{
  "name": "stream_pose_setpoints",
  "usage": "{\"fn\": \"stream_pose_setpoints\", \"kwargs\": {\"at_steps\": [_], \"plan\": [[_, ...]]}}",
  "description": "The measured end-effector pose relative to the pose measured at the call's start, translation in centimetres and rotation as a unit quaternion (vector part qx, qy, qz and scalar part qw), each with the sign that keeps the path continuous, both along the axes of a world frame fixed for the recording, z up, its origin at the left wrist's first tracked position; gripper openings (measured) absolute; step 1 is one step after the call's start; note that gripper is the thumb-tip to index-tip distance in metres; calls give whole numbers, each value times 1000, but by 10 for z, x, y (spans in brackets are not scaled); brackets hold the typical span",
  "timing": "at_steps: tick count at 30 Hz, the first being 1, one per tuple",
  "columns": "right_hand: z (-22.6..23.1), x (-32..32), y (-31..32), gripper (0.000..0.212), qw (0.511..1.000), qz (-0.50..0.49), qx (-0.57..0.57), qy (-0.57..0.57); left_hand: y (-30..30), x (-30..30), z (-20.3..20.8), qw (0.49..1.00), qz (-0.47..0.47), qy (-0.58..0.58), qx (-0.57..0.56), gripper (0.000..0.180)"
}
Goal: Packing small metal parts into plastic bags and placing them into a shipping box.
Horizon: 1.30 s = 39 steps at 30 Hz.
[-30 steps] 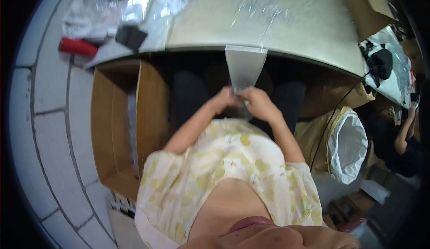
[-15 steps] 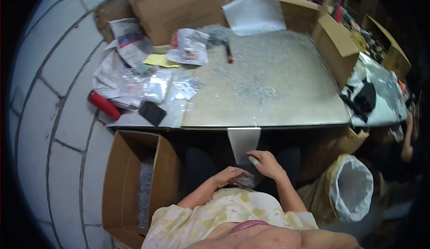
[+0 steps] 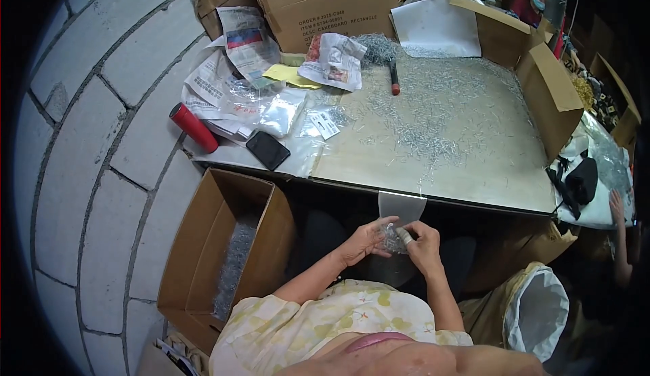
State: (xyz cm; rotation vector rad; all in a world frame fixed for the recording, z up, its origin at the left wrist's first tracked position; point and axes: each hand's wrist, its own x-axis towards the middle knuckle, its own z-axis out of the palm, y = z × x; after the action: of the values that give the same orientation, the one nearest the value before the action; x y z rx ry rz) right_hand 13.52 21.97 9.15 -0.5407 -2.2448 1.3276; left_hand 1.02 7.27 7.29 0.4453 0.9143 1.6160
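By the table, left hand and right hand, half-curled, hold a clear packet.

- The clear bundle is partly covered by the left hand and the right hand; its contents cannot be identified.
- The legs below the table's near edge are obscured by shadow.
- The carton at the table's far edge is cropped above.

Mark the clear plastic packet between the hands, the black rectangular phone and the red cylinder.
Clear plastic packet (image 3: 392,241), head view: exposed middle.
Black rectangular phone (image 3: 268,150), head view: upper face.
Red cylinder (image 3: 194,128), head view: side's middle.
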Motion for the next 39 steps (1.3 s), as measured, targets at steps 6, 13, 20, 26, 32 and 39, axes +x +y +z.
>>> {"fn": "stream_pose_setpoints", "kwargs": {"at_steps": [6, 13, 20, 26, 32, 39], "plan": [[14, -10, -15, 9, 995, -15, 93, 39, 0, 19, -35, 989, 139, -30, 38, 36], [49, -19, 23, 22, 998, -34, 33, 37, 4, -18, -8, 987, 127, 89, -42, 34], [45, -44, 37, 25, 996, 40, -48, -58, 7, -17, -11, 992, 121, 29, -30, 30], [39, -53, 28, 18, 973, 163, -102, -127, 1, -7, -10, 988, 88, 117, -48, 33], [51, -49, 28, 15, 983, 108, -63, -134, -3, -11, -24, 986, 129, 84, -58, 33], [59, -45, 33, 16, 978, 121, 43, -162, 5, -7, -19, 993, 113, 39, -18, 33]]}}
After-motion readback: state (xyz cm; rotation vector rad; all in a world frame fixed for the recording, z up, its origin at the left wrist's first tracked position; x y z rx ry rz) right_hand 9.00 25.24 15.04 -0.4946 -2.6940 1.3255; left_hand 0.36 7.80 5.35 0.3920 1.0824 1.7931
